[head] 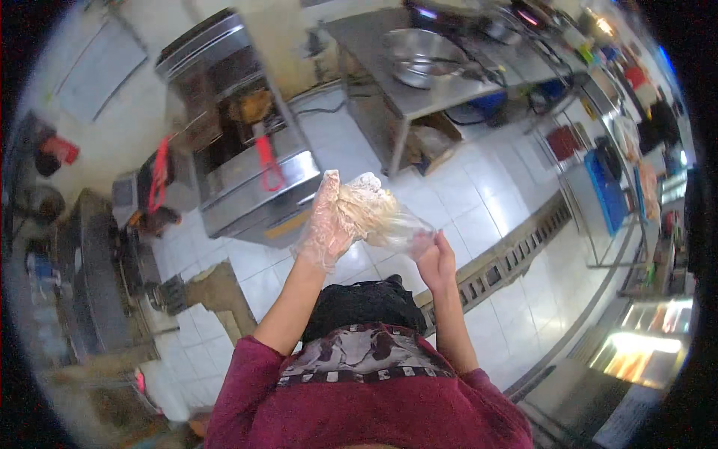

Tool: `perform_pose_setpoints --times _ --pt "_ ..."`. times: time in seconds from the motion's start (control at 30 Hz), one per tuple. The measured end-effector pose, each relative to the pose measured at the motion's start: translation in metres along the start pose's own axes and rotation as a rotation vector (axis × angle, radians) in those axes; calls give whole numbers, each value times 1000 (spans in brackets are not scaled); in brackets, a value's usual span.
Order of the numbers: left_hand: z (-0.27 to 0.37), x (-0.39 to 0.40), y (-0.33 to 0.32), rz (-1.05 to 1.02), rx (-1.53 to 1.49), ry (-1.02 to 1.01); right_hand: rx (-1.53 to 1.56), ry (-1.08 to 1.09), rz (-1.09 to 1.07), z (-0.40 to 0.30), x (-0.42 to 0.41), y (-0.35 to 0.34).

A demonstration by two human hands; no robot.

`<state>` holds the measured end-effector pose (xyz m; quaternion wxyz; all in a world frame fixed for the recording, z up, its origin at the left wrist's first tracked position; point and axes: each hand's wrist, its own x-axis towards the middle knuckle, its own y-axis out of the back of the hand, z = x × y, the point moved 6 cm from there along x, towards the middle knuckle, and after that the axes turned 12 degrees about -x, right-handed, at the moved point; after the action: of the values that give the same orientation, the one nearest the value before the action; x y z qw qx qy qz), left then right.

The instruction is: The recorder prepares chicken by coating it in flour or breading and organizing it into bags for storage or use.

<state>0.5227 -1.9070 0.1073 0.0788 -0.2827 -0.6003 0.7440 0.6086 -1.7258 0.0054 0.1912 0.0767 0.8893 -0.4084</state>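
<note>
My left hand (326,224) wears a loose clear plastic glove dusted with white flour. Against its palm and fingers it grips a crumpled piece of clear plastic (367,210), coated in flour and pale batter. Whether this piece is a second glove or a bag, I cannot tell. Bare, my right hand (438,259) pinches the thin clear end of the same plastic, so it stretches between both hands. Both hands are in front of my waist, above the tiled floor.
A steel fryer (252,185) stands ahead on the left, with a red-handled strainer (268,163) on it. Ahead right, a steel table (376,50) bears a metal bowl (423,59). A slotted floor drain (510,255) runs along my right. A wire rack (580,224) stands beyond it.
</note>
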Motion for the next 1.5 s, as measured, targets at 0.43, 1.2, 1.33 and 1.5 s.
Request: perform_pose_setpoints --times 0.43,1.2,1.33,1.5 --pt "-304 254 -22 -293 1289 -127 361 671 425 -208 -102 229" --pt "-864 351 -95 -1259 1131 864 176 880 1433 -449 -138 539" --pt "-929 357 -124 -1056 1132 1037 -678 522 1889 -514 -177 554" --pt "-1037 359 -150 -1370 1615 916 -1115 461 1740 -574 -215 642"
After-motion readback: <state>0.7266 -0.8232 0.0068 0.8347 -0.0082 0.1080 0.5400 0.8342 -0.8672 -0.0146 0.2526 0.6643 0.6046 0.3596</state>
